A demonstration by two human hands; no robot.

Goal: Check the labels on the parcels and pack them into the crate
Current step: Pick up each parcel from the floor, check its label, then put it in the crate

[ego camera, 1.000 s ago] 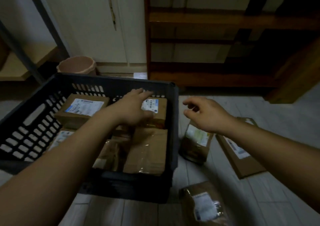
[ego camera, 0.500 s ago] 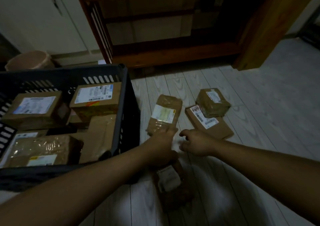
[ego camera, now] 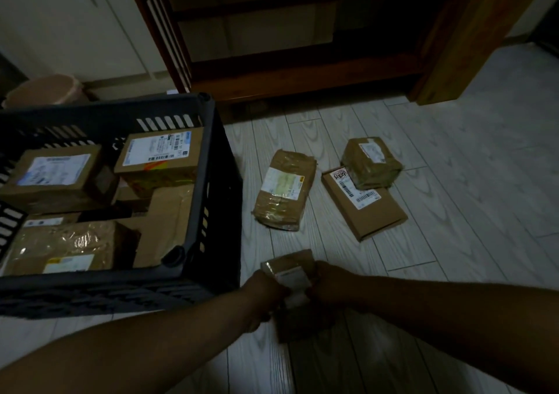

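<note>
Both hands are on a small parcel (ego camera: 295, 275), low down by the floor (ego camera: 453, 272) and just beside the near right corner of the crate (ego camera: 211, 163). The left hand (ego camera: 262, 298) holds its left side. The right hand (ego camera: 331, 284) holds its right side. Each grip is closed on the parcel, but it is dark there and I cannot see every finger. I also cannot tell if the parcel is lifted or sits on the floor. Its white label (ego camera: 292, 277) faces up between the hands.

I think the step now is to read this label and then put the parcel in.

To do it well, keep one hand on each side so the parcel does not slip. Keep the thumbs off the label. The room is dim, so bring the label close and tip it toward the eyes. When it is read, lift the parcel high enough to clear the crate's dark wall. The crate is nearly full of boxes, so lay it flat on the plain brown box (ego camera: 165, 212) at the near right corner. Do not drop it.

Three more wait farther out on the floor: a taped parcel (ego camera: 286, 191), a flat box (ego camera: 372, 215) and a little square parcel (ego camera: 372, 166) resting on the flat box's far end.
</note>
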